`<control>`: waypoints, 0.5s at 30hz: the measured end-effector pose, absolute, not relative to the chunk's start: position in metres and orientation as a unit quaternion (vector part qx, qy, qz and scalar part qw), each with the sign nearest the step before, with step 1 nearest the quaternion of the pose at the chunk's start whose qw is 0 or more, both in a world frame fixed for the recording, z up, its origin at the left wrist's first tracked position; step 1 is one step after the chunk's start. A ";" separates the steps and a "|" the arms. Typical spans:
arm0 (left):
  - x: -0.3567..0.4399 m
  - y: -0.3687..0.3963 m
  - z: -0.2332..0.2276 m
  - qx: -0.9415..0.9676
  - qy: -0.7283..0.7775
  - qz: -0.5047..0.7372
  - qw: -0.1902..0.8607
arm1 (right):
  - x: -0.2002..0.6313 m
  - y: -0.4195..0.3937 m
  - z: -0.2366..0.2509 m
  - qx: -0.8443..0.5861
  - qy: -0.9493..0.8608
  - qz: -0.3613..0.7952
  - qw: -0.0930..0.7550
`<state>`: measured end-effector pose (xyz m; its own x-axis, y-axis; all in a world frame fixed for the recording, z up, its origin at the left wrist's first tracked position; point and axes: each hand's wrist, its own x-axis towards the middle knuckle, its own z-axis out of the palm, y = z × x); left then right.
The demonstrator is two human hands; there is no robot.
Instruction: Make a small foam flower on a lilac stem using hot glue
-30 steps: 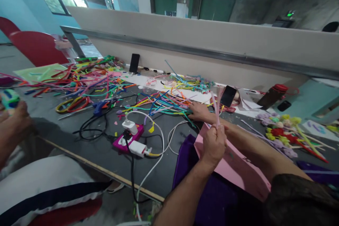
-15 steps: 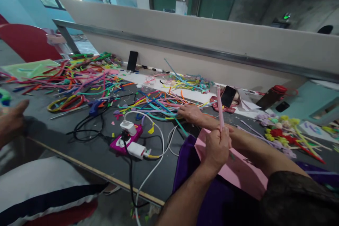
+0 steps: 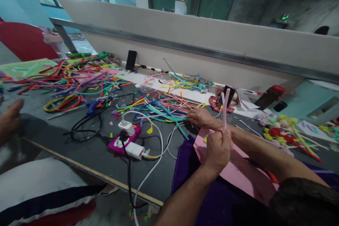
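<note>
The left grip (image 3: 218, 150) is clamped on pink pipe cleaners (image 3: 225, 116), which stick up above it. Beyond it, the right grip (image 3: 200, 117) is beside a coloured pile (image 3: 159, 106) on the worktop (image 3: 164, 173); whether it grasps anything, I cannot tell.

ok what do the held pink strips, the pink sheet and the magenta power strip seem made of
Pink strips: perhaps fuzzy chenille, matte and soft-edged, fibres too small to confirm. Pink sheet: paper, card or thin foam, flat and matte. Magenta power strip: probably hard plastic, smooth, moulded-looking casing.
</note>
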<state>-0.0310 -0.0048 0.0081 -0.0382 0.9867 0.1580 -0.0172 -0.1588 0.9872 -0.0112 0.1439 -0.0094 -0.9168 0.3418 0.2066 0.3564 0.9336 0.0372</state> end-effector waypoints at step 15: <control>-0.032 -0.007 0.011 0.536 0.433 0.552 0.470 | -0.038 0.188 -0.005 -0.483 -0.874 -0.051 -0.002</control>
